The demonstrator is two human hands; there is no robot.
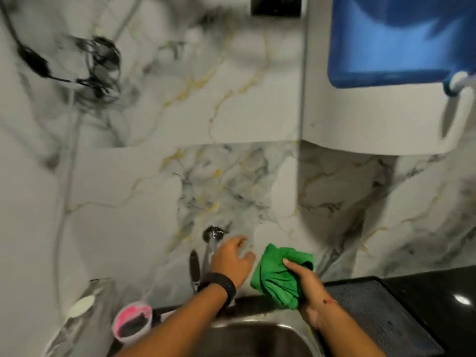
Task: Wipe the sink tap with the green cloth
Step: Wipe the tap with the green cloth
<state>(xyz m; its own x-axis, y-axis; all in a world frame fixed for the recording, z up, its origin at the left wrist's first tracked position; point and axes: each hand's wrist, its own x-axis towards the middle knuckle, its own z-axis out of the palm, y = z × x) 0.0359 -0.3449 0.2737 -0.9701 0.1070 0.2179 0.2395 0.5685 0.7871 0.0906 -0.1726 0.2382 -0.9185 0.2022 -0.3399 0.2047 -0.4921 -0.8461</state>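
Observation:
The chrome sink tap (212,240) comes out of the marbled wall above the steel sink (257,336). My left hand (231,261), with a black watch on the wrist, covers the tap's lower part; whether it grips the tap I cannot tell. To its right my right hand (306,282) holds the bunched green cloth (278,274) in the air, just right of the tap and apart from it.
A pink-rimmed cup (132,322) and a white spoon-like item (79,305) stand left of the sink. A dark ribbed mat (381,315) lies on the black counter at right. A white unit with a blue panel (386,47) hangs above right. Black utensils (100,65) hang upper left.

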